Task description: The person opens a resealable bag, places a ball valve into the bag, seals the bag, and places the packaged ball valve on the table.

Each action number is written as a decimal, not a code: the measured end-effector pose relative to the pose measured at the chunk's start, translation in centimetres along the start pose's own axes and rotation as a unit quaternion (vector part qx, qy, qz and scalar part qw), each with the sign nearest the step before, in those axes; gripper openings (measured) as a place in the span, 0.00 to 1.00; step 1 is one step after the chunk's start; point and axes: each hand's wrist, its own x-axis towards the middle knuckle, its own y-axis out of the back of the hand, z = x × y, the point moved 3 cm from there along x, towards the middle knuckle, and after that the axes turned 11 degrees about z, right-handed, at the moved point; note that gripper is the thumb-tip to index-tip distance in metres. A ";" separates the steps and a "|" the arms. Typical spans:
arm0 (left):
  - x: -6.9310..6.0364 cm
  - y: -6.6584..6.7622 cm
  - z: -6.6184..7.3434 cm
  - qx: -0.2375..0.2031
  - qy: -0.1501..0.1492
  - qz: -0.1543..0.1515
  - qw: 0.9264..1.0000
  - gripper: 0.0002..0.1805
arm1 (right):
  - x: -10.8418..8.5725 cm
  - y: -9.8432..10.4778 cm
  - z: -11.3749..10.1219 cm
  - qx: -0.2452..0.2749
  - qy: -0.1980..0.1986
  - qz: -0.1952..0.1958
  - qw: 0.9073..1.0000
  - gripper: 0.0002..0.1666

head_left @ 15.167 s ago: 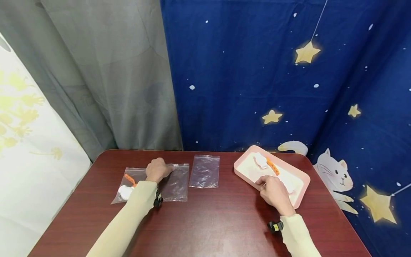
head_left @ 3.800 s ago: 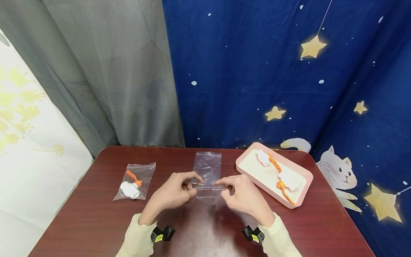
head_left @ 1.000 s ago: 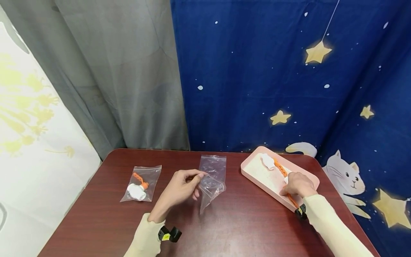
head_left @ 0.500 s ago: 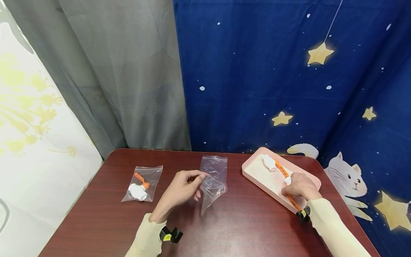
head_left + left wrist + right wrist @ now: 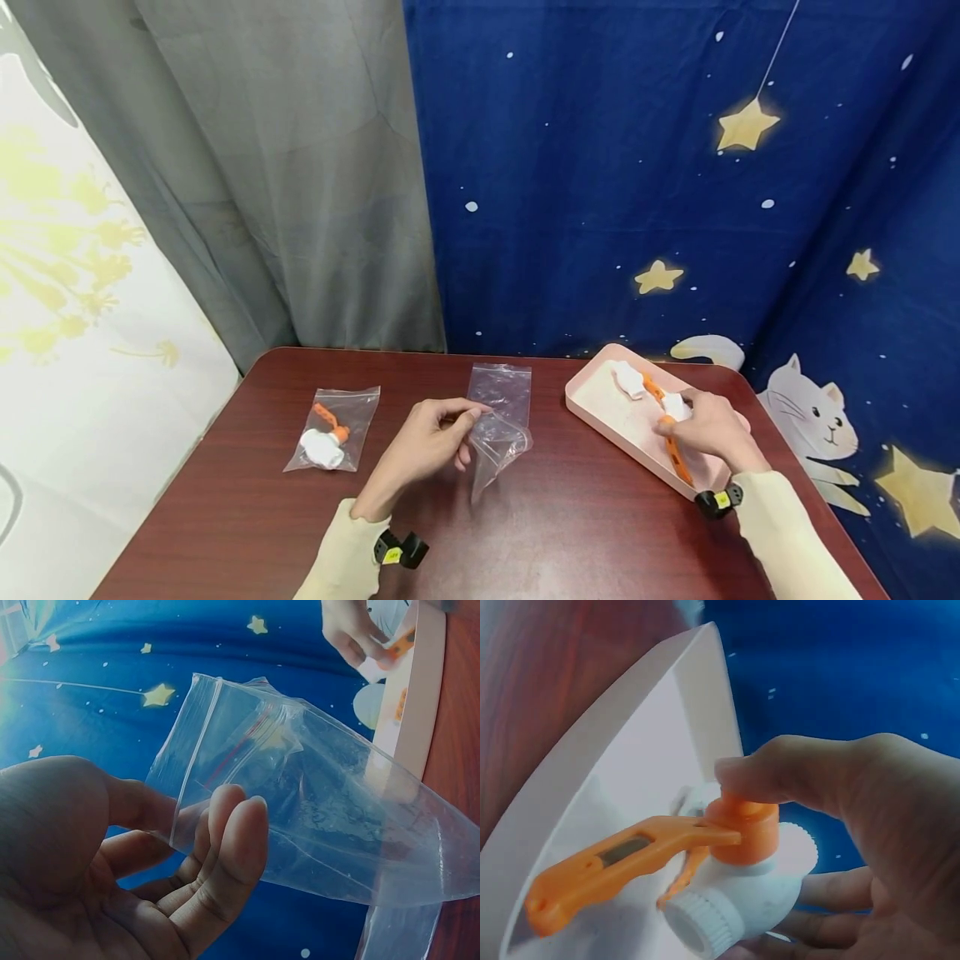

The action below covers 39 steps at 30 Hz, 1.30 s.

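Observation:
My left hand (image 5: 423,442) pinches the edge of a clear zip bag (image 5: 497,442) between thumb and fingertips. Its mouth gapes a little, and the body hangs toward the right in the left wrist view. Over the pink tray (image 5: 611,429), my right hand (image 5: 712,429) holds a white plastic ball valve (image 5: 739,896) with an orange lever. The thumb presses on the orange cap while the other fingers lie under the white body. A second ball valve (image 5: 628,380) lies in the tray's far left part.
On the table's left lies a zip bag (image 5: 365,410) with a white and orange valve (image 5: 322,448) inside. Another clear bag (image 5: 501,385) lies flat behind the bag in my left hand. Curtains hang behind the table (image 5: 570,517).
My right hand, earlier at the bag, has gone to the tray and gripped a valve, now shifted slightly up with its white body showing. The left hand keeps its pinch on the bag.

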 end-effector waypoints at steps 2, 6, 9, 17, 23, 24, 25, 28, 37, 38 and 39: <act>0.0 -0.1 0.0 -0.001 0.002 -0.001 1.000 0.12 | -0.3 0.3 -0.3 0.009 -0.001 0.014 1.000 0.56; 0.0 -0.3 0.0 -0.004 0.003 -0.002 1.000 0.12 | -0.9 0.8 -1.0 0.040 0.011 0.049 0.998 0.57; 0.0 -0.3 0.1 -0.010 0.004 -0.001 1.000 0.13 | -1.3 1.0 -1.7 0.065 0.025 0.081 0.994 0.56; 0.1 -0.5 0.1 -0.023 0.008 -0.001 1.000 0.13 | -2.6 1.4 -3.7 0.170 0.070 0.132 0.974 0.50; 0.1 -0.7 0.2 -0.030 0.008 -0.004 1.000 0.13 | -3.6 1.5 -5.4 0.237 0.096 0.133 0.957 0.46; 0.1 -0.7 0.2 -0.030 0.009 -0.004 0.999 0.13 | -3.7 1.4 -5.7 0.244 0.098 0.131 0.956 0.46; 0.1 -0.8 0.2 -0.029 0.010 -0.004 1.000 0.13 | -3.9 1.4 -5.9 0.250 0.101 0.129 0.954 0.46; -0.1 -0.7 0.1 -0.029 0.019 -0.002 0.999 0.13 | -4.3 1.1 -6.7 0.277 0.107 0.121 0.947 0.47; -0.2 -0.7 0.1 -0.033 0.015 -0.006 0.999 0.14 | -5.2 1.0 -8.8 0.406 0.149 0.106 0.895 0.47; -0.2 -0.7 0.1 -0.034 0.014 -0.006 0.999 0.14 | -5.4 1.1 -9.0 0.412 0.152 0.107 0.892 0.46; -0.2 -0.7 0.2 -0.036 0.015 -0.006 0.999 0.14 | -5.5 1.2 -9.3 0.417 0.156 0.108 0.889 0.46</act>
